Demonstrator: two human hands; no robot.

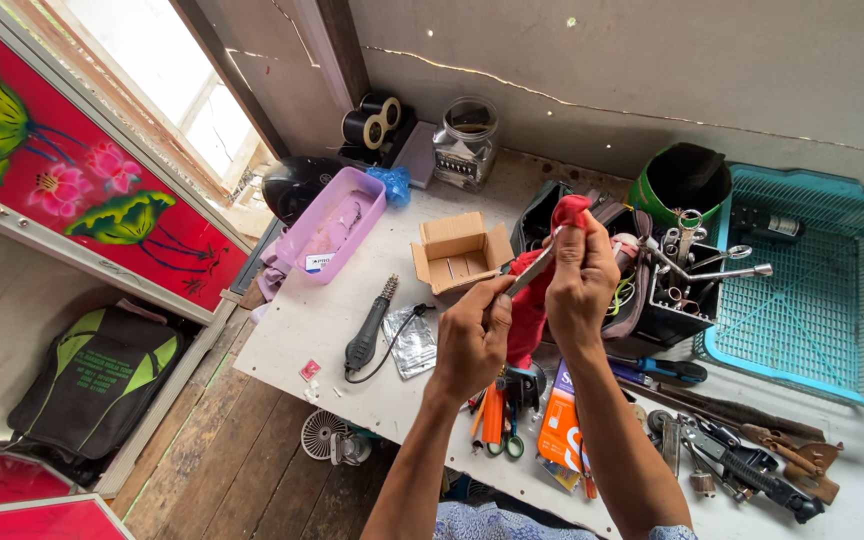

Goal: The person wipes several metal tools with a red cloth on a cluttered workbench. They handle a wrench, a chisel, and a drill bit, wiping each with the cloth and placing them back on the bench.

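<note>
- Black-and-green backpack [92, 375], one, stood on the floor at 9 o'clock from the hands, below the desk [292, 330] edge.
- Lilac tray [337, 235], one, lay on the desk at 10 o'clock; a black rotary tool [370, 330] with its cord, one, and a silver foil pouch [414, 342], one, lay at 9 o'clock.
- Tape rolls [372, 120], two, black, and a glass jar [465, 145], one, stood at 11 o'clock against the wall; an open cardboard box [459, 252], one, sat just beside the hands.
- Left hand [472, 345]: fingers pinched around the lower end of a slim metal tool [532, 272], held above the desk.
- Right hand [582, 285]: fingers pressed together on a red cloth [530, 300], gripping it about the tool's upper end; the cloth hung down between both hands.
- Progress, as judged: wiping of the tool appeared under way, its lower shaft bare and its tip covered; whether it was clean could not be told.
- Black tool box [677, 300], one, stood at 3 o'clock, holding several spanners; their exact number could not be told.
- Green bucket [682, 180], one, at 1 o'clock; teal basket [822, 290], one, at 3 o'clock.
</note>
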